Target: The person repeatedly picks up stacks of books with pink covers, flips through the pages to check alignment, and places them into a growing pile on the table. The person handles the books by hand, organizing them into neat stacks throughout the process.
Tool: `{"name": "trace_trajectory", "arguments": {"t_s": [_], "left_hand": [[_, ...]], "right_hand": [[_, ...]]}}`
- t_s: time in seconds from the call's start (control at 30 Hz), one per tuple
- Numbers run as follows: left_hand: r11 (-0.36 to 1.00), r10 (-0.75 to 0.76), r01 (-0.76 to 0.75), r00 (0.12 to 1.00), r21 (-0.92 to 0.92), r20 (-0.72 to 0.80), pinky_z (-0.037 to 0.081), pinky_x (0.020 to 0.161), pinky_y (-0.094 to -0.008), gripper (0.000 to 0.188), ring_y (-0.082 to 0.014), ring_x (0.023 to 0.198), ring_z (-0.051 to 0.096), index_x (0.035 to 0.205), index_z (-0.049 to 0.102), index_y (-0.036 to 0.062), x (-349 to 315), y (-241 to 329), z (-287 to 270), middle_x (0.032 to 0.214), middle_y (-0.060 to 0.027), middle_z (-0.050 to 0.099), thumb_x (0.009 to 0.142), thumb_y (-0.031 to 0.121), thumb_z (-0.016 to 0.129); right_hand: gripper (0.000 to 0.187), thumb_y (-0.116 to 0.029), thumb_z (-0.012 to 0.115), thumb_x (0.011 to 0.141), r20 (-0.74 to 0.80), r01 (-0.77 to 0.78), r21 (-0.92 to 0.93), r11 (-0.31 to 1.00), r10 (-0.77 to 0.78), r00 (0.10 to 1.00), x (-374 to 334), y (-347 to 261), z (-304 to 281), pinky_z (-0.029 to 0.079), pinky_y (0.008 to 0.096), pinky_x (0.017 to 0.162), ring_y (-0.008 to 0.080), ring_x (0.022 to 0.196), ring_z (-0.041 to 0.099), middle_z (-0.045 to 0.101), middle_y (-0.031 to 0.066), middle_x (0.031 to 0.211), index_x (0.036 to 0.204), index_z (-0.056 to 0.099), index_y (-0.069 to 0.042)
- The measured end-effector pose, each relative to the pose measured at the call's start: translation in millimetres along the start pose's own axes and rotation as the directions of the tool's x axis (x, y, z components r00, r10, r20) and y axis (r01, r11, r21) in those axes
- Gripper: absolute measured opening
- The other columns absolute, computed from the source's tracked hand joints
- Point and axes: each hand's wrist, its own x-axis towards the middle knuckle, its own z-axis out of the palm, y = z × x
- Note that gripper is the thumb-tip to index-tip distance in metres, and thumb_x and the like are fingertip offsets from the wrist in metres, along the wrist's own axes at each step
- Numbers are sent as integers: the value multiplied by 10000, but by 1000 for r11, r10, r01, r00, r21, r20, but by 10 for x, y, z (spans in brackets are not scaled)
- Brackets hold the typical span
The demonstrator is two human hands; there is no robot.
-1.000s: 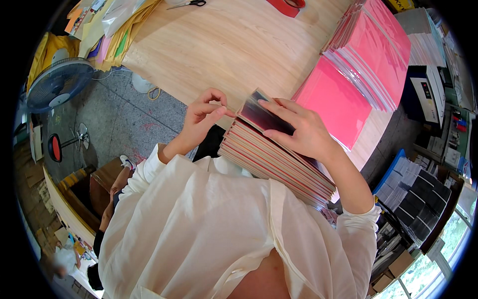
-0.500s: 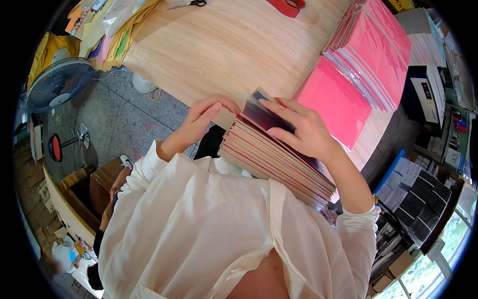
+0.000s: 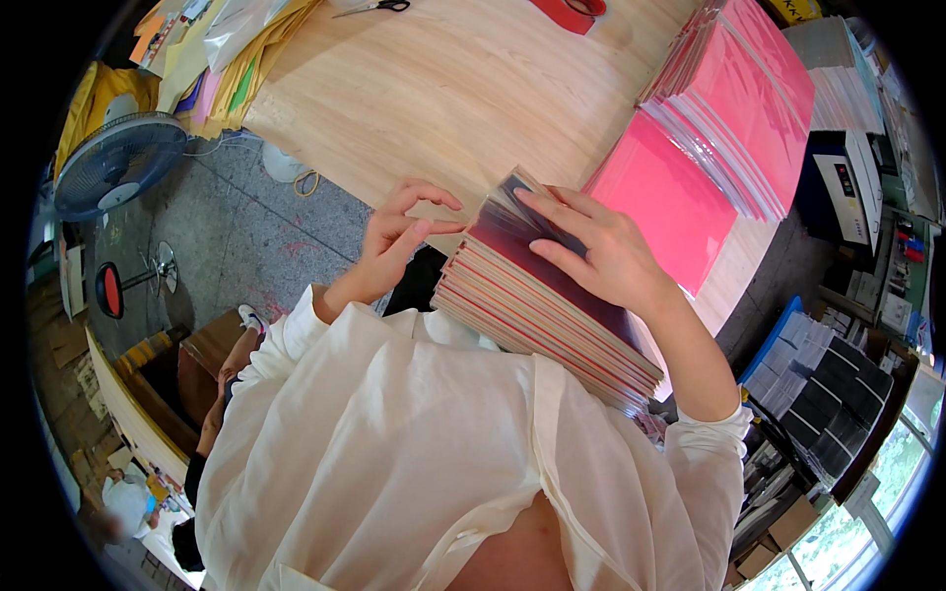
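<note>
A thick stack of thin board-like packets (image 3: 552,305), with beige and red edges, lies tilted at the table's front edge against my shirt. Glossy clear-and-dark sheets (image 3: 522,225) are on top, their far corner raised. My right hand (image 3: 601,236) rests over these sheets from the right, thumb and forefinger apart, fingertips touching the raised part. Just left of the stack's far corner is my left hand (image 3: 394,239), fingers spread and bent, holding nothing visible. Its fingertips come close to the packet edges; whether they touch I cannot tell.
Pink sheets in clear sleeves (image 3: 739,89) are piled at the right of the wooden table (image 3: 443,89). Red tape (image 3: 567,14) and scissors (image 3: 379,7) lie at the far side. A fan (image 3: 118,167) and yellow envelopes (image 3: 261,69) are at the left.
My left hand's fingers have parted and moved off the stack's corner; the beige flap beside them no longer shows. The sheets under my right hand have fanned slightly apart.
</note>
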Motion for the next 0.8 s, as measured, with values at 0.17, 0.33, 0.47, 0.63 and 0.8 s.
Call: {"name": "trace_trajectory", "arguments": {"t_s": [0.17,0.33,0.47,0.63,0.8], "left_hand": [[990,-113,107,991,-88,-71,296,1078,-396,396,-247,1246,416,1202,690,30,83,197,223,1327,-110,546,973,264,466],[973,-131,71,954,-221,-270,284,1085,-407,400,-252,1230,419,1151,717,29,172,259,424,1303,-120,558,966,298,486],[999,37,-30,985,45,-166,293,1071,-414,389,-271,1218,419,1058,759,44,-44,60,139,1264,-115,584,985,284,461],[996,31,-23,995,83,-96,304,1053,-413,410,-282,1204,414,1120,745,71,-49,128,164,1331,-106,555,1006,288,417],[998,-59,56,990,-26,-129,290,1065,-409,425,-273,1207,415,1223,685,71,98,261,331,1393,-121,495,1005,320,419]], "right_hand": [[516,-277,658,907,0,16,2,1000,-16,1000,2,-48,-9,540,418,891,388,1072,629,573,221,1308,1400,524,-213],[441,-228,614,922,-80,21,-36,999,-24,997,20,36,78,580,394,742,347,933,676,590,184,1283,1358,560,-258],[444,-218,630,918,-4,-26,28,999,26,1000,24,43,25,560,408,829,367,1029,646,579,197,1306,1356,567,-244],[490,-259,683,883,-26,43,12,999,-43,999,8,-14,13,550,418,874,373,1072,638,573,197,1322,1360,567,-251],[472,-238,658,885,-42,89,-27,996,-90,995,8,-46,60,579,383,768,318,929,686,568,167,1331,1348,571,-264]]}}
